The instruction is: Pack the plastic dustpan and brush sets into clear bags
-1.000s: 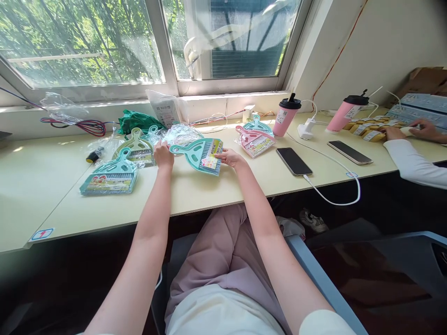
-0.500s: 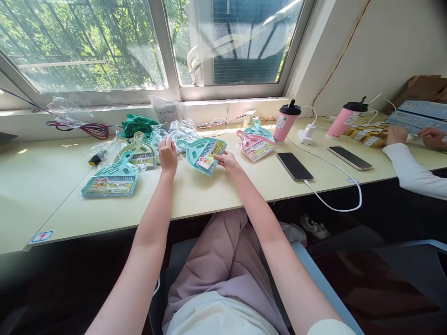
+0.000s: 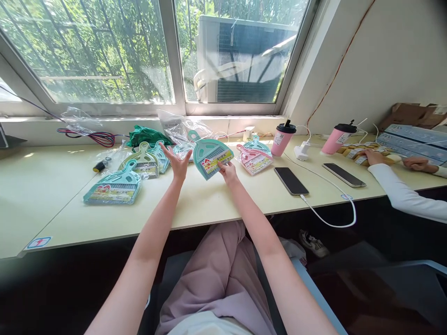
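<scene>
My right hand (image 3: 228,172) grips the lower right corner of a teal dustpan and brush set (image 3: 209,151), holding it tilted above the table. Spread fingers show on my left hand (image 3: 179,163), which is just left of that set and holds nothing. Behind the left hand lies a crumpled clear plastic bag (image 3: 188,128). On the left, a wrapped teal dustpan set (image 3: 113,188) lies in front of a green dustpan set (image 3: 142,163) and a blue-teal one (image 3: 161,156). A pink dustpan set (image 3: 254,160) rests to the right, partly over another teal one (image 3: 257,144).
Two pink cups (image 3: 282,139), a white charger (image 3: 302,151) and two phones (image 3: 291,180) stand or lie on the right. A co-worker's hands (image 3: 375,157) are beyond them near blue boxes (image 3: 412,139). A green bag (image 3: 146,137) and wires (image 3: 101,138) lie at the back left.
My left hand has gone from closed by the plastic bag to spread open nearer the held set. The held dustpan set is tipped more upright. The co-worker's near hand has shifted left.
</scene>
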`<state>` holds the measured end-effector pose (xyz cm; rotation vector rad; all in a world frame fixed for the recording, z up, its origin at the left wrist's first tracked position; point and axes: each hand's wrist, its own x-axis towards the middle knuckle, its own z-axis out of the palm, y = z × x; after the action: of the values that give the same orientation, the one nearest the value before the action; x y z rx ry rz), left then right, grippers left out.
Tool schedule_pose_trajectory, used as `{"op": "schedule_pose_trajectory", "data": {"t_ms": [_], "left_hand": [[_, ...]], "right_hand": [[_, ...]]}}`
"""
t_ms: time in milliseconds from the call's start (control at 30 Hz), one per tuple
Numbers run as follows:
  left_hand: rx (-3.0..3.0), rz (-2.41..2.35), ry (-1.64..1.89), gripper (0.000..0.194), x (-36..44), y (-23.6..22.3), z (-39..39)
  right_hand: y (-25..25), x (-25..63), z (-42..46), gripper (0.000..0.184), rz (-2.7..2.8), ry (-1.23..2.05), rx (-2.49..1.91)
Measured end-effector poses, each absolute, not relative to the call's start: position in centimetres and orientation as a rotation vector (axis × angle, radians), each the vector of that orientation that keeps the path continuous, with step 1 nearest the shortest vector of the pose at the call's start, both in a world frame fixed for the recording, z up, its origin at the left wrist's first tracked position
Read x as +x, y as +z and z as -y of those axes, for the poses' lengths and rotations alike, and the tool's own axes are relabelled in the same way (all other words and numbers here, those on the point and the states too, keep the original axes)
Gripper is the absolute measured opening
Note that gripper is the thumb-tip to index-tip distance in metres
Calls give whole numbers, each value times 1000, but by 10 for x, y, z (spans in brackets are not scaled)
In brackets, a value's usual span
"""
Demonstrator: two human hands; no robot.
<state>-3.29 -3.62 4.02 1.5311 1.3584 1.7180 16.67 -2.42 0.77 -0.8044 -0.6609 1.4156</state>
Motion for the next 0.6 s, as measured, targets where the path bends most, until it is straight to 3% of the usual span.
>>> {"op": "schedule_pose_trajectory", "data": {"t_ms": [100, 200, 300, 467, 600], "left_hand": [[1217, -988, 1651, 79, -34, 41, 28], [1169, -827, 1592, 82, -33, 36, 25], [1260, -764, 1502, 95, -31, 32, 28], [1357, -743, 1199, 99, -27, 28, 31], [1205, -765, 1304, 97, -31, 28, 22]], "right_hand": [[7, 166, 24, 31, 698, 1420, -810], [5, 165, 22, 31, 722, 1431, -817], [3, 166, 20, 33, 702, 1392, -782], [4, 173, 16, 32, 558, 1278, -695], [6, 173, 18, 29, 617, 1312, -661]]}}
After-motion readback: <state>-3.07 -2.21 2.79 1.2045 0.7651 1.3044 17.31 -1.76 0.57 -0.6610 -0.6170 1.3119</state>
